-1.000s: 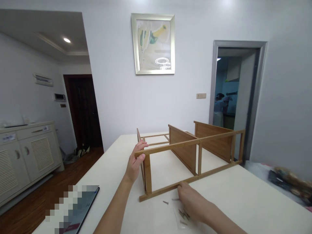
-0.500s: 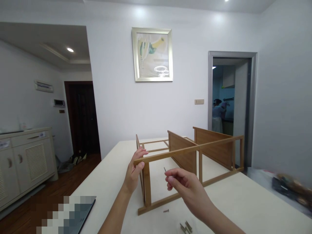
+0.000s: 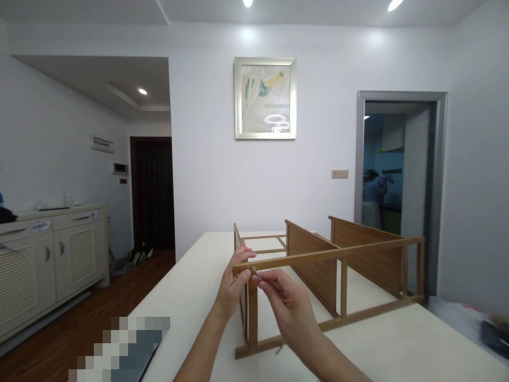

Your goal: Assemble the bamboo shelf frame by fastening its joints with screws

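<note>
Centrally, a wooden shelf frame (image 3: 294, 260) is shown lying on its side on a white table (image 3: 186, 289), with two solid panels (image 3: 314, 280) held upright between its rails. Its near upper corner is gripped by the left hand (image 3: 231, 280), the thumb being placed in front and the fingers laid over the top. A slender metal screw (image 3: 256, 273) is pinched between the thumb and fingertips of the right hand (image 3: 288, 303); it is held tilted, just beside the same corner and the left thumb. Whether the wood is touched by its tip cannot be told. A loose screw (image 3: 279, 350) is seen on the table, next to the lower rail. At lower left, a dark flat device (image 3: 137, 362) is partly masked by pixelation. Behind, a framed picture (image 3: 265, 98) is hung on the wall, and a person (image 3: 374, 194) is dimly seen through the doorway (image 3: 361, 159) at right.
</note>
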`<state>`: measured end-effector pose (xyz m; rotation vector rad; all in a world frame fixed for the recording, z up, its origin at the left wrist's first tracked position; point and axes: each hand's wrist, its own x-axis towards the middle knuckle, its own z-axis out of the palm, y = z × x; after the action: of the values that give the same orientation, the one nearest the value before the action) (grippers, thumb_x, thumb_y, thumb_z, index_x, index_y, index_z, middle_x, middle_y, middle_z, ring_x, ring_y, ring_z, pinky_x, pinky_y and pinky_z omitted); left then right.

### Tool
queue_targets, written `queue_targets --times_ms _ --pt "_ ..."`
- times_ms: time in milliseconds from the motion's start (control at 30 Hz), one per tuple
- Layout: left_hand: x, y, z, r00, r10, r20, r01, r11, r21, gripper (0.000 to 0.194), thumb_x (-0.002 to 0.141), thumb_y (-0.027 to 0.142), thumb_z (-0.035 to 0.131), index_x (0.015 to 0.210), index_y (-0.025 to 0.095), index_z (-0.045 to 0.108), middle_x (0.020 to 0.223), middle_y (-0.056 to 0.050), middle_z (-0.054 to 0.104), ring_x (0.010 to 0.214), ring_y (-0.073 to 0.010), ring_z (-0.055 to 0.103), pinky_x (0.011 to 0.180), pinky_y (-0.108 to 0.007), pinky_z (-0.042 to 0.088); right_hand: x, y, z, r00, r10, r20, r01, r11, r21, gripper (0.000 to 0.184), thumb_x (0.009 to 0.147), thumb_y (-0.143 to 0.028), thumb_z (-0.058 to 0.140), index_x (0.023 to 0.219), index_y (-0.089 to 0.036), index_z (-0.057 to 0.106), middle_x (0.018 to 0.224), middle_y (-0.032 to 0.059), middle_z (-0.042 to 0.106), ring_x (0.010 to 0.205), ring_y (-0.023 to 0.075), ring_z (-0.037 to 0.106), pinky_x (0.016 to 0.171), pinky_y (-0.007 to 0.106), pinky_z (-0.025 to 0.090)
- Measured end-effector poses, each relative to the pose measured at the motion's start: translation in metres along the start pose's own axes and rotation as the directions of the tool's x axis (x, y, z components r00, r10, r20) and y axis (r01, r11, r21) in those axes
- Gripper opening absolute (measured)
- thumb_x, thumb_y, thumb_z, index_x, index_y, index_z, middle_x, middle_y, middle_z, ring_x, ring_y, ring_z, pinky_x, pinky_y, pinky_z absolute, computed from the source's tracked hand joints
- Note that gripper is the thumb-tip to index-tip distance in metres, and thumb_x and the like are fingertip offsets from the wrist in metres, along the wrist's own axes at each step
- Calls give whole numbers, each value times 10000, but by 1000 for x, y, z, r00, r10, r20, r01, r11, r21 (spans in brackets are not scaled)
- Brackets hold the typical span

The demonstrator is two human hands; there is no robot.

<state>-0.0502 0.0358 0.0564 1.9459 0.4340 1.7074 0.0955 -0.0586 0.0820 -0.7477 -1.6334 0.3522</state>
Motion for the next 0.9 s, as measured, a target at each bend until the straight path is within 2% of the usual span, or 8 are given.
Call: queue_targets --times_ms 167,500,600,700,800,833,900 --pt "0 0 0 1000 -16 -1 16 1000 3 302 872 292 518 1132 220 654 1316 -76 565 1379 -279 363 1166 -473 239 -1 -3 1 993 -113 25 115 988 -103 133 948 -215 514 935 -214 647 818 7 692 719 125 639 680 211 488" --pt "0 3 1 999 -37 2 37 999 -9 312 863 288 511 1130 218 655 1336 -78 554 1392 -287 346 1168 -489 233 -3 -2 4 978 -193 85 207 955 -212 189 947 -131 446 941 -214 615 815 22 681 701 130 627 659 218 477" --pt "0 3 0 999 -36 4 36 999 -8 314 860 283 511 1132 214 654 1338 -84 551 1395 -290 340 1169 -495 228 -1 -4 3 950 -276 149 309 907 -286 229 947 -99 397 971 -211 596 852 50 672 765 153 630 696 249 493" --pt "1 3 0 999 -39 2 39 999 -8 306 856 284 517 1117 209 658 1328 -88 556 1393 -292 342 1167 -497 229 3 -8 -1 897 -359 256 433 830 -352 291 947 -55 328 1009 -198 575 891 80 662 844 172 624 740 278 500" --pt "1 3 1 999 -38 -8 38 999 -17 287 850 294 527 1085 203 666 1301 -93 570 1381 -299 358 1164 -497 232 8 -12 -5 852 -385 355 510 764 -394 295 944 -40 318 1043 -181 558 927 99 664 873 184 614 776 305 493" --pt "1 3 1 999 -39 -10 39 999 -20 282 851 298 528 1077 201 667 1298 -94 571 1379 -301 360 1164 -497 232 8 -13 -6 851 -374 370 510 756 -409 283 944 -45 330 1040 -179 560 921 98 664 858 185 610 769 307 489" --pt "1 4 1 999 -44 -8 44 999 -19 277 856 300 524 1071 200 666 1305 -94 565 1382 -300 355 1165 -494 228 9 -16 -5 880 -327 346 461 766 -448 240 948 -74 363 990 -183 572 871 84 659 794 179 601 719 293 478"
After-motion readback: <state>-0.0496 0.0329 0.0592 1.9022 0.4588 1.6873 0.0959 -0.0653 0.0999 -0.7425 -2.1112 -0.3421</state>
